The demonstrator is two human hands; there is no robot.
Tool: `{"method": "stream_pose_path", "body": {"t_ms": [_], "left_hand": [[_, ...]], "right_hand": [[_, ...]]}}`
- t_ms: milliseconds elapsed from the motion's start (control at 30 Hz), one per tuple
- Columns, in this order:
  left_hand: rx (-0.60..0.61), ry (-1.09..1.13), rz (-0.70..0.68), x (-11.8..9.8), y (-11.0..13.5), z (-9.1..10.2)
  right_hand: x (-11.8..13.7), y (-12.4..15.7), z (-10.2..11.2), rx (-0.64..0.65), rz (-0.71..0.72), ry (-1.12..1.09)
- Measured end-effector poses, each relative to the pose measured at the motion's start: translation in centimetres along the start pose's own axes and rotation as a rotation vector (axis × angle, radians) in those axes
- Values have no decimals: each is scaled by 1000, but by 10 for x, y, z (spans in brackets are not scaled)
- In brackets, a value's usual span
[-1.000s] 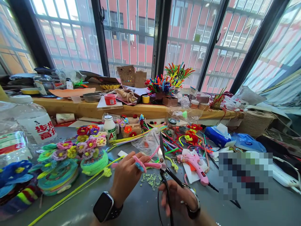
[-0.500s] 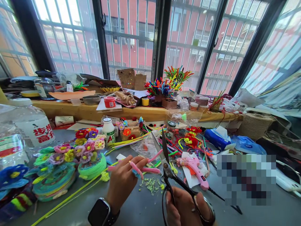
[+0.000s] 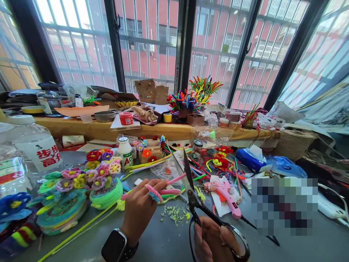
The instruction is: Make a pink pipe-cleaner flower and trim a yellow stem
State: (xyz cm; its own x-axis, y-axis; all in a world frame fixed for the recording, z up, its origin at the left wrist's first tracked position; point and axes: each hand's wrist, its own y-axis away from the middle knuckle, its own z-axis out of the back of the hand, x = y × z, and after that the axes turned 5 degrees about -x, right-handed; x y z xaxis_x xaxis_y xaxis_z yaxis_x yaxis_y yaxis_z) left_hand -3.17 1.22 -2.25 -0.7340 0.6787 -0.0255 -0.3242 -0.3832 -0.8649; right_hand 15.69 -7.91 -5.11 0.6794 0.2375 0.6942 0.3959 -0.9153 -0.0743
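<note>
left hand is raised, back turned up, fingers curled narrow; pink fuzzy stems are gripped there, ends poking out right of the fingertips. right hand is held lower, fingers hooked through handles of scissors; blades are parted, angled up-left past stem ends, contact unclear. green shavings are scattered between both hands' fingers.

Scissors ctr; flwrs L; tissues R
</note>
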Motion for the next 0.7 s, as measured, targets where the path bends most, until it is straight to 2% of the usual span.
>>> {"method": "stream_pose_path", "body": {"t_ms": [133, 300, 367, 533, 700], "left_hand": [[-22, -8, -10, 0, 0, 0], [-21, -4, -6, -2, -4, 2], [-27, -1, -8, -2, -4, 3], [-14, -23, 22, -2, -4, 2], [-12, -23, 17, -1, -2, 0]], "right_hand": [[1, 2, -1, 26, -30, 12], [1, 11, -6, -113, -26, -27], [2, 13, -7, -123, -29, -26], [1, 8, -4, -49, -2, 59], [-6, 1, 4, 94, 37, 67]]}}
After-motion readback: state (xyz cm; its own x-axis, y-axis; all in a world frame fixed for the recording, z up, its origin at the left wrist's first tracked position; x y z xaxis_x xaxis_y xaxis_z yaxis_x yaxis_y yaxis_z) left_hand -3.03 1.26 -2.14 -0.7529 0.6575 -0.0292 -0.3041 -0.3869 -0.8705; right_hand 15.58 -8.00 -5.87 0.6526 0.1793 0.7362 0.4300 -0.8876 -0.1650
